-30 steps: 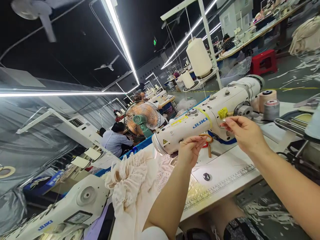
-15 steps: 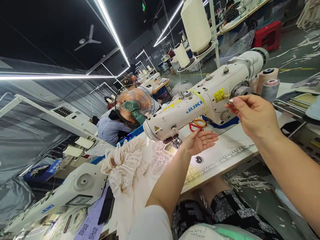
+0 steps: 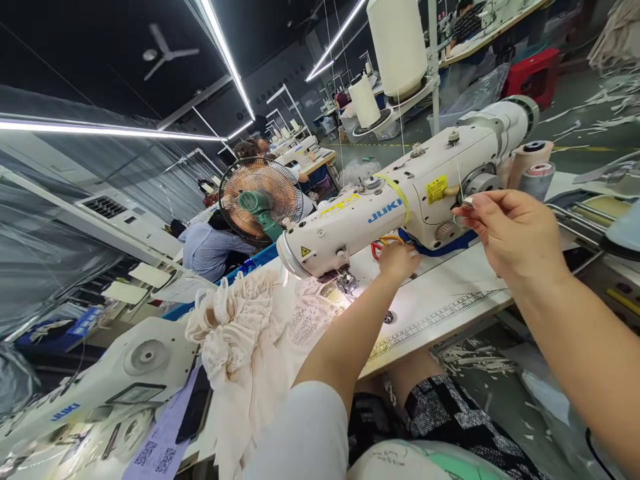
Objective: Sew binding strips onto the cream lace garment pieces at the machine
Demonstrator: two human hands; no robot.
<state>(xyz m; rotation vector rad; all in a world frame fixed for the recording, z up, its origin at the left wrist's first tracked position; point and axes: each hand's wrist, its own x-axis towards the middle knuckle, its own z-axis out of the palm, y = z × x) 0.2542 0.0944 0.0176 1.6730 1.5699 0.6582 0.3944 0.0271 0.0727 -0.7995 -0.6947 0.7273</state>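
A white JUKI sewing machine (image 3: 380,213) stands on the white table (image 3: 450,300), with cream lace fabric (image 3: 250,333) piled left of its needle. My left hand (image 3: 397,260) reaches under the machine's arm, its curled fingers at the red and orange scissor handles (image 3: 383,245); whether it grips them is hidden. My right hand (image 3: 515,230) is raised by the handwheel end, with thumb and forefinger pinched on a small silver bobbin (image 3: 467,201). A thin thread runs up from there.
Large cream thread cones (image 3: 397,43) stand behind the machine, and two spools (image 3: 537,177) stand at its right end. A fan (image 3: 255,197) and a seated co-worker (image 3: 210,247) are beyond. Another machine (image 3: 100,387), a phone (image 3: 195,413) and a QR-code sheet (image 3: 155,447) lie at the left.
My left hand let go of its pinch, opened palm up, then moved forward under the machine arm to the scissors. My right hand kept its pinch by the handwheel. The view tilted down.
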